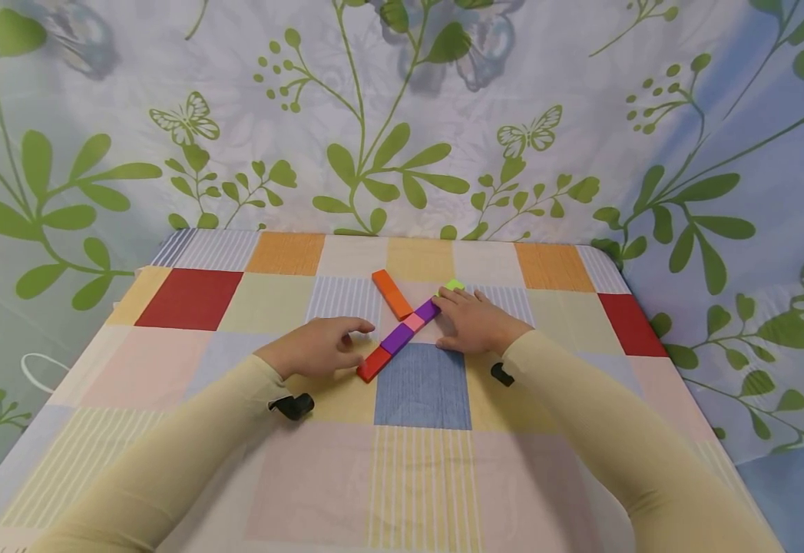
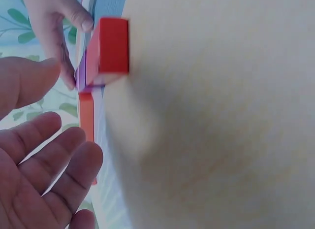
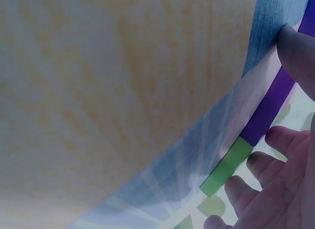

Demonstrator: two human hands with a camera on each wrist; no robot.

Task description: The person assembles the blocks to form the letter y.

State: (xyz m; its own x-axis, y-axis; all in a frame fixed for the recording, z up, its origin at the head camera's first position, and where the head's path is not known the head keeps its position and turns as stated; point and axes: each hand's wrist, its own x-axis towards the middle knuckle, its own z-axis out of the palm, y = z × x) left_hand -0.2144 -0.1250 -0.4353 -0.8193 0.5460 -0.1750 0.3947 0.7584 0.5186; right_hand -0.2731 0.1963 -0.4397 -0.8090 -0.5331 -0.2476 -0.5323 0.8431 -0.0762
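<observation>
A diagonal row of flat blocks lies mid-table: red block (image 1: 374, 363), purple block (image 1: 397, 338), pink block (image 1: 414, 322), a second purple block (image 1: 428, 310) and green block (image 1: 454, 285). An orange block (image 1: 392, 294) lies slanted on the row's far left side, its near end by the pink block. My left hand (image 1: 322, 346) rests just left of the red block (image 2: 113, 47), palm and fingers (image 2: 54, 160) relaxed and holding nothing. My right hand (image 1: 474, 322) lies flat on the row's right. Its fingers (image 3: 275, 140) are by the green block (image 3: 226, 167), and its thumb (image 3: 298, 51) touches the purple block (image 3: 270, 108).
The table (image 1: 187, 299) wears a patchwork cloth of red, orange, blue and striped squares. A leaf-and-butterfly curtain (image 1: 402, 115) hangs close behind and around it. A white loop (image 1: 41, 372) shows off the left edge.
</observation>
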